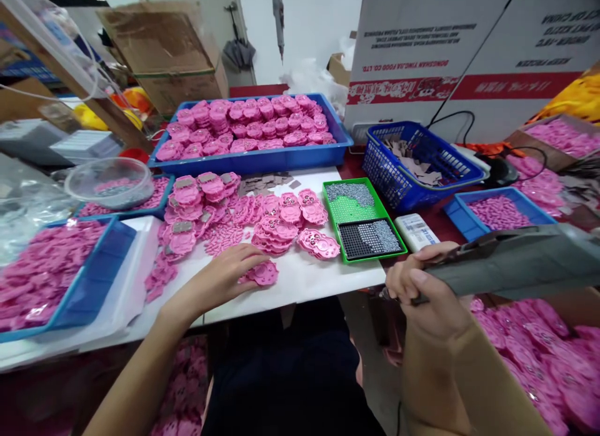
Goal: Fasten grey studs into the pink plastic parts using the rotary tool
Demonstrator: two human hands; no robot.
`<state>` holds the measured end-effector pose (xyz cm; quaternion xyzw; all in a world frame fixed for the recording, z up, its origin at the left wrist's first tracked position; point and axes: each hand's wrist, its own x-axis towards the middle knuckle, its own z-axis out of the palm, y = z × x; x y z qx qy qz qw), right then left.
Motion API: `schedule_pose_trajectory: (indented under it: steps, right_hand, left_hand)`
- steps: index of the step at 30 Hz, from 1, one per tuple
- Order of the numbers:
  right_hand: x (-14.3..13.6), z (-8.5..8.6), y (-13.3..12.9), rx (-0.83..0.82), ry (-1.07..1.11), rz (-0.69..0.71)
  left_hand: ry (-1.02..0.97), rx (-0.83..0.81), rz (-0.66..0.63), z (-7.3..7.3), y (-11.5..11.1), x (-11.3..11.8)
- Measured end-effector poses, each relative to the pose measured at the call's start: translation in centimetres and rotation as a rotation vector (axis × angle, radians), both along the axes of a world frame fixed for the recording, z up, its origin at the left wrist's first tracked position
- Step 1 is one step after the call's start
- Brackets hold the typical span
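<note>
My left hand [234, 270] has its fingers curled round a pink plastic piece [263, 273] lying near the white table's front edge. My right hand [424, 283] is wrapped round a grey electric screwdriver [515, 261], held beyond the table's right front corner with its tip toward the left. Stacked pink pieces [276, 233] lie just behind my left hand, beside small pink parts [225, 236]. Behind the screwdriver's tip a green tray [363, 264] holds small screws [349, 193] and a black perforated plate [359, 239] with screws over its right part.
A large blue tray [253, 159] of pink pieces stands at the back. Blue bins [100, 277] of pink parts are at the left. A blue basket [398, 177] and a small blue tray [462, 220] stand right. A tool [278, 17] hangs above.
</note>
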<state>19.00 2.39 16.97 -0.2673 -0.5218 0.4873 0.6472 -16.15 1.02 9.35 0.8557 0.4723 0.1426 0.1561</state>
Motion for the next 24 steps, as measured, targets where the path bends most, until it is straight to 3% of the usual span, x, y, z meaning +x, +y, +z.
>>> schedule_pose_trajectory:
  steps: [5,9,14,19,21,24]
  right_hand:
    - [-0.1,-0.4,-0.2,-0.057,-0.011,0.032]
    - [-0.2,-0.5,-0.1,0.0,0.015,0.005]
    - [-0.4,-0.3,0.1,-0.01,-0.004,0.013]
    - [-0.8,-0.4,0.2,-0.016,-0.005,0.032]
    - [-0.8,-0.4,0.2,-0.026,-0.008,0.042]
    - [-0.4,-0.5,0.1,-0.033,-0.018,0.033]
  left_hand:
    - [0.032,-0.029,0.006,0.8,0.4,-0.1]
    - [0.004,-0.003,0.037,1.0,-0.9,0.6]
    - [-0.024,0.068,0.123,0.1,-2.6,6.0]
    - [0.056,0.104,0.201,-1.2,-2.4,10.9]
    - [0.064,0.112,0.205,-1.3,-2.3,11.2]
    - [-0.006,0.146,0.18,-0.5,-1.7,9.6]
